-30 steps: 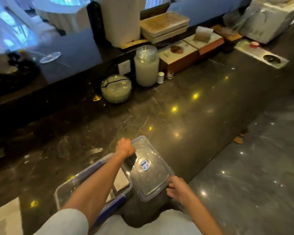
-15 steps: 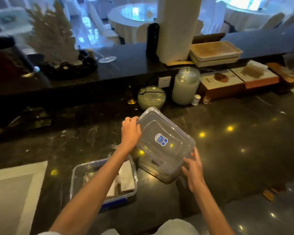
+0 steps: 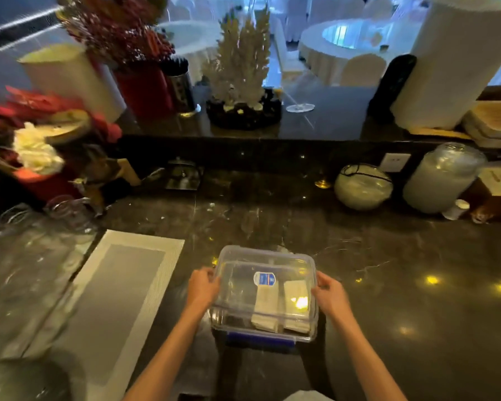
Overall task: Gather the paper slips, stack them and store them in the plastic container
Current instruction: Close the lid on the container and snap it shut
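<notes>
I am seating the clear lid (image 3: 263, 273) on the plastic container (image 3: 261, 328), enclosing the paper slips (image 3: 268, 306). My left hand (image 3: 201, 287) at nine o'clock and right hand (image 3: 329, 293) at three are curling fingers around the lid's edges, squaring it.

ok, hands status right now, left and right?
Left hand: closed on the left edge of the clear lid.
Right hand: closed on the lid's right edge.
</notes>
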Demonstrator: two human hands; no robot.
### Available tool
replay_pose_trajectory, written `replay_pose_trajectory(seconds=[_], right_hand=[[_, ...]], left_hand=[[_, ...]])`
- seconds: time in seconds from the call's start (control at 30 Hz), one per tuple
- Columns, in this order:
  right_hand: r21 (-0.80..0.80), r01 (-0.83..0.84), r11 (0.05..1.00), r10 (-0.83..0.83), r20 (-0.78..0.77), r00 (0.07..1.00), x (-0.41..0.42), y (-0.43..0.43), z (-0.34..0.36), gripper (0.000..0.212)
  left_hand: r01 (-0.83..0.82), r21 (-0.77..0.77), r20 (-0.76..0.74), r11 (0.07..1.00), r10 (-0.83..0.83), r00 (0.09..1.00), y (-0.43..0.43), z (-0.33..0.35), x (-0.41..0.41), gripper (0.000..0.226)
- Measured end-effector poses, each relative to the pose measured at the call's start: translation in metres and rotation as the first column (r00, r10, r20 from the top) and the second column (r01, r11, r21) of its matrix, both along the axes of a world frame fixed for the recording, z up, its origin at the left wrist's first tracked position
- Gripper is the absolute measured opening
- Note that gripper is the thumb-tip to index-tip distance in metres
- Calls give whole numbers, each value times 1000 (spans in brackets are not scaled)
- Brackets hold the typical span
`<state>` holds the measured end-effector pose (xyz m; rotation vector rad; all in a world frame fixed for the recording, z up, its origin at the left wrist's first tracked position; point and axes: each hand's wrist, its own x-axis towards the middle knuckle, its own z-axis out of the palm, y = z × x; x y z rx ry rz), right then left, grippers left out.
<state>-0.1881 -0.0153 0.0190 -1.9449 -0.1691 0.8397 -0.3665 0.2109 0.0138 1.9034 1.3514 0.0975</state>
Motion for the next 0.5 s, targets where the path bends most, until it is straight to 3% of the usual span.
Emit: replay_pose_trajectory(seconds=[0.23,0.5], right_hand=[[-143,-17,990,40,162,986,-15,1,-15,47],[-116,28,993,-17,94,995,-25,-4,-21,48]], left_hand=[[32,-32,-58,999,-34,998,-11,-20,-8,26],[70,-85,-63,994,-75,995,-6,-30,-17,36]])
